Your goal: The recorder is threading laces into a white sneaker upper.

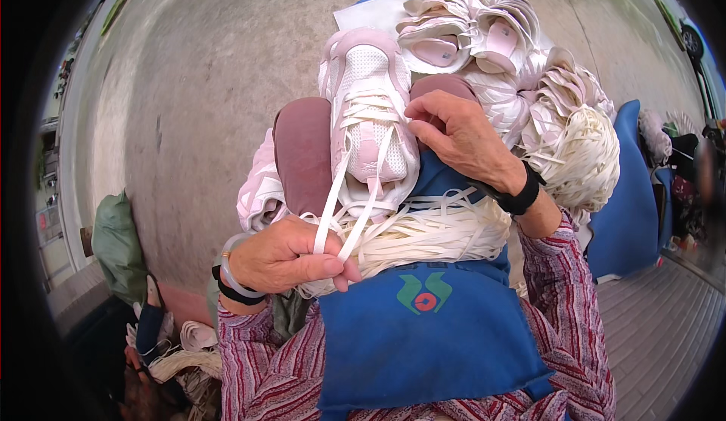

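A white and pale pink sneaker (pixel 368 111) stands toe-up on my lap, over a blue cloth (pixel 423 323). My left hand (pixel 283 258) pinches both ends of its white shoelace (pixel 333 202), pulled down out of the eyelets. My right hand (pixel 461 137) grips the shoe's right side near the tongue. A thick bundle of loose white laces (pixel 431 232) lies across the cloth under the shoe. Both wrists wear dark bands, and my sleeves are striped red and white.
A pile of matching pink and white shoes (pixel 469 35) lies beyond, with another lace bundle (pixel 582 156) at the right. A mauve cushion-like piece (pixel 302 153) sits left of the shoe. A green bag (pixel 117 243) and more laces (pixel 181 360) lie at lower left; blue cushion (pixel 631 209) right.
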